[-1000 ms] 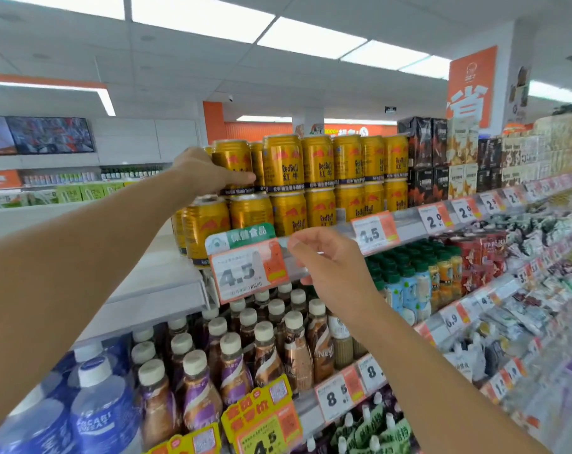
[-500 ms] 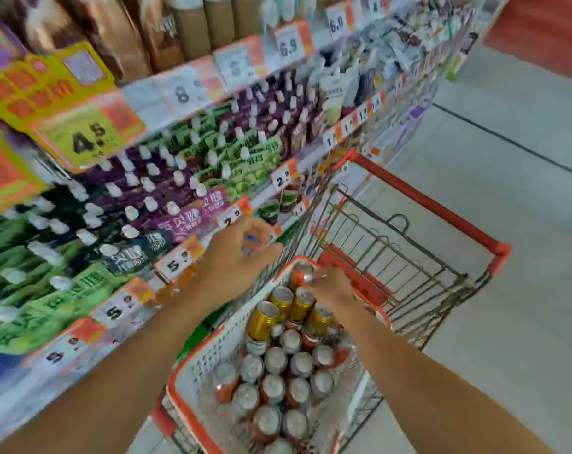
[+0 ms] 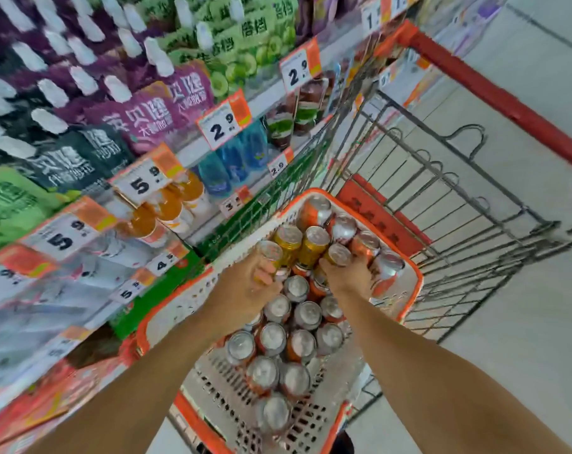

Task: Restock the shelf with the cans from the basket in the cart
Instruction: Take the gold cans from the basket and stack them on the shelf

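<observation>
A white basket with an orange rim (image 3: 415, 283) sits in the wire cart (image 3: 442, 178) and holds several cans, gold ones at the far end and orange ones (image 3: 271, 335) nearer me. My left hand (image 3: 248, 283) grips a gold can (image 3: 270, 252) by its side. My right hand (image 3: 347, 276) curls round another gold can (image 3: 338, 255). Two more gold cans (image 3: 302, 242) stand between the hands. Both hands are low inside the basket.
Shelves on the left carry drink pouches (image 3: 140, 119), orange bottles (image 3: 166, 208) and price tags (image 3: 222, 126), close against the cart's left side. The cart's red handle bar (image 3: 494, 90) crosses the upper right. Pale floor lies to the right.
My view swung from the top shelf of gold cans down to the cart. Both hands dropped from the shelf into the basket and closed on gold cans.
</observation>
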